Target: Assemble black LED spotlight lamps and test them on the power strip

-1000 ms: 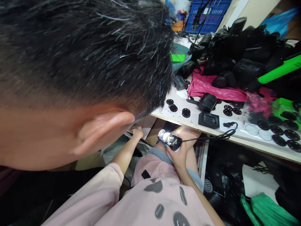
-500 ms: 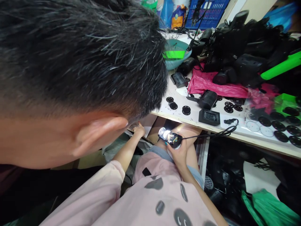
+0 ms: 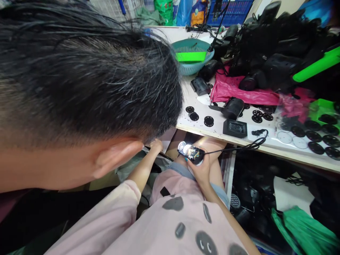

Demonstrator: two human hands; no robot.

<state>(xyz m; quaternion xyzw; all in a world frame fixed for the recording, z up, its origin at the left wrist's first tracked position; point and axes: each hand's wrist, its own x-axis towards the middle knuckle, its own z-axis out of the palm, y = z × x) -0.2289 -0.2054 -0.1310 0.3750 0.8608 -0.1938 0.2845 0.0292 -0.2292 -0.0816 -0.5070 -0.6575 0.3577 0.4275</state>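
Observation:
My right hand (image 3: 200,170) is wrapped round a small black device (image 3: 194,155) with a bright lit face, held over my lap under the table edge. A black cable runs from the device to a coil (image 3: 256,143) at the table's front edge. My left hand (image 3: 156,146) reaches forward beside an open drawer or box (image 3: 166,140); its fingers are partly hidden by another person's head (image 3: 101,78), so I cannot make out whether it holds anything.
The white table (image 3: 180,122) bears black discs (image 3: 208,121), a square black part (image 3: 235,128), pink plastic (image 3: 244,91), a teal basket (image 3: 192,67) and a heap of black devices (image 3: 278,42). Lower right lies a green bag (image 3: 305,226).
The other person's head has shifted left and down, uncovering more of the basket and table. My left hand has moved slightly, with its fingers less visible. The device stays in my right hand.

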